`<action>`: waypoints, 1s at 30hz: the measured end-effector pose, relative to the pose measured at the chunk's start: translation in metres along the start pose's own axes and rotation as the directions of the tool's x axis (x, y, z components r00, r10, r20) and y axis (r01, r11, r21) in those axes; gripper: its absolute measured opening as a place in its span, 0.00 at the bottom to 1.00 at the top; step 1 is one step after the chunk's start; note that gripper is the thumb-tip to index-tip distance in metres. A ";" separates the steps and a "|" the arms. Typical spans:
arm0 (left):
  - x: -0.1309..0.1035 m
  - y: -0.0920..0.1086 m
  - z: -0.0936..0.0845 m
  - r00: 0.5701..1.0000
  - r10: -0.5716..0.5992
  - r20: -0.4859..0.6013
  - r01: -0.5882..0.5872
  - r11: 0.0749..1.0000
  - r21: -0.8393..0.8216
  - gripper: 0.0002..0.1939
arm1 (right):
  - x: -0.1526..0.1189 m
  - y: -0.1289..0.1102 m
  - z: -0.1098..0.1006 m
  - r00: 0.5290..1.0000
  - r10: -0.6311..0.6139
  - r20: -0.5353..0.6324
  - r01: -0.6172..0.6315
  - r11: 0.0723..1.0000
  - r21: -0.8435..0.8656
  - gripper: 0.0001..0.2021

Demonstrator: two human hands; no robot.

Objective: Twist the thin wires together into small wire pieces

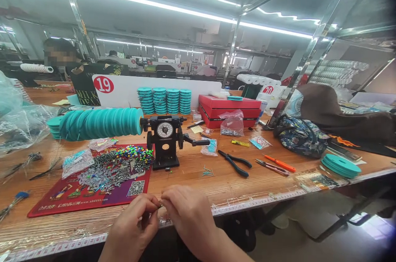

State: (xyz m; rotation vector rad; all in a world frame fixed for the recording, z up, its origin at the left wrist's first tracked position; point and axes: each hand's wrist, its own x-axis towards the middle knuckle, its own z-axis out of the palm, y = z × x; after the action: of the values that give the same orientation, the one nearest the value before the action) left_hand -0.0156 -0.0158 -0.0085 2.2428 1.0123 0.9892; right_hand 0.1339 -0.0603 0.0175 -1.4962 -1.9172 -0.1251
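My left hand (134,227) and my right hand (190,216) meet above the table's front edge, fingertips pinched close together. Something small and dark shows between them, too tiny to name. Behind them stands a black hand-cranked winder (165,142) with a round dial. A row of turquoise foam spools (102,123) sits on its shaft, reaching left. To the left, a red mat (93,202) bears small swivels (119,175), coloured beads (136,152) and clear plastic bits. Several thin turquoise tubes (208,171) lie right of the winder.
Black-handled pliers (236,163), an orange tool (280,164) and tweezers (272,167) lie to the right. More spools (340,166) rest near the right edge. A red box (229,111) and stacked spools (163,101) stand behind. A person (83,74) sits at the back left.
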 end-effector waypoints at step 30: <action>0.001 -0.003 0.001 0.925 -0.364 0.108 0.377 0.846 -0.377 0.06 | -0.018 -0.009 0.011 0.958 0.258 0.123 -0.281 0.927 0.249 0.06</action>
State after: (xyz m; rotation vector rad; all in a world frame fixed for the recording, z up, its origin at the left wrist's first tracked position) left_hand -0.0153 -0.0138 -0.0108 1.6510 1.0718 0.8846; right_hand 0.1227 -0.0724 0.0017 -1.5833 -1.6949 0.3156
